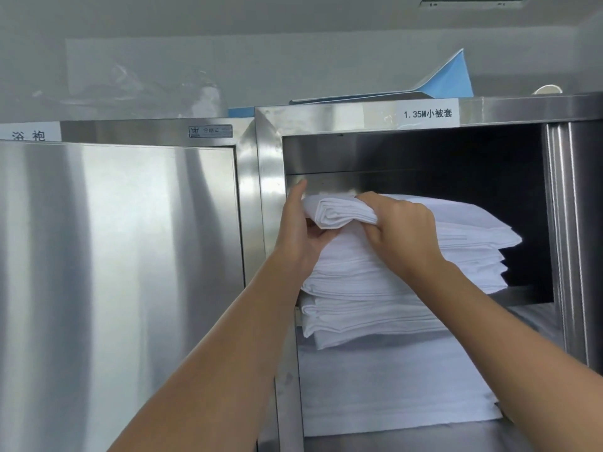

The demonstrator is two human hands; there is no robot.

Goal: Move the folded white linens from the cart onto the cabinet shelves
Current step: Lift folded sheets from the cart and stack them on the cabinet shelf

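Head view: both hands are on the top folded linen at the front left corner of the stack. Left hand cups that corner from the side and below, fingers curled under the folded edge, thumb pointing up along the cabinet's left frame. Right hand comes over the top, fingers curled down around the same rolled edge, knuckles up. So both grips are closed on cloth, not spread. The corner is bunched and lifted a little between the two hands; the rest of the piece lies flat toward the back right.

That linen sits on the stack of white linens in the open upper compartment of the steel cabinet. The stack's front edges overhang the shelf lip at the left. Below the lip, a second white pile fills the lower compartment; its fold lines are too washed out to count, probably several pieces.

Outward: a white label reading "1.35M" plus Chinese characters is on the cabinet's top rail. Left of it stands a closed steel door, another label partly cut off at the frame edge above it. A blue sheet lies on the cabinet top, with clear plastic bags on top of the left unit. The cart is out of frame.
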